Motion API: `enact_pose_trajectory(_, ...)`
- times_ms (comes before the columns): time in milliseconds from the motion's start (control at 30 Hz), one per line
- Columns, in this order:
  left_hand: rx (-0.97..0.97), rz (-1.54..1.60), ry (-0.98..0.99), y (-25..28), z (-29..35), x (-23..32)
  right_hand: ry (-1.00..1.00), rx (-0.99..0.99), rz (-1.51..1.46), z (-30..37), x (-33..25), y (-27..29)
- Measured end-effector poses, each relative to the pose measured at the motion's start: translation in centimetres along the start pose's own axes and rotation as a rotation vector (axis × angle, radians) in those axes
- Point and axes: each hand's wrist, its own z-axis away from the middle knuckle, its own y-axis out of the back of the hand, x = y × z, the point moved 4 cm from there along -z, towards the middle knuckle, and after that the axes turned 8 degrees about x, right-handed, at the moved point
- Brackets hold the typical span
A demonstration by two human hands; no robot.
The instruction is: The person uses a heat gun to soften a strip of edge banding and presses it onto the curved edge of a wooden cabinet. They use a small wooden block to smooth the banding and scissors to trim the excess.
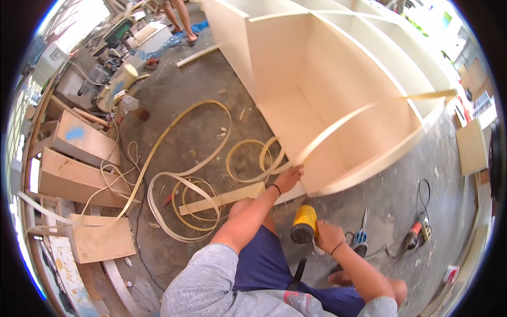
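- Left hand [288,178] pinched the edging strip [338,127] against the cabinet [338,68] front edge.
- Right hand [328,235] gripped a yellow heat gun [304,224].
- Scissors [361,236] and a power tool [417,232] lay beside me; loose strip coils [195,179] cluttered the floor.

Grey short-sleeved shirt, navy shorts, dark cord bracelets on both wrists.

Bright daylight, soft shadows, overexposed upper corners, strong fisheye bending at edges.
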Motion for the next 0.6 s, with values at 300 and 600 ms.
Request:
enact_pose_trajectory(300,0.076,-0.137,0.086,-1.5,1.6,2.3,-0.018,-0.019,0.058,0.6,0.7,-1.8)
enact_pose_trajectory(600,0.093,-0.216,0.095,-1.5,2.0,3.0,-0.024,0.055,0.024,0.5,0.5,-2.0)
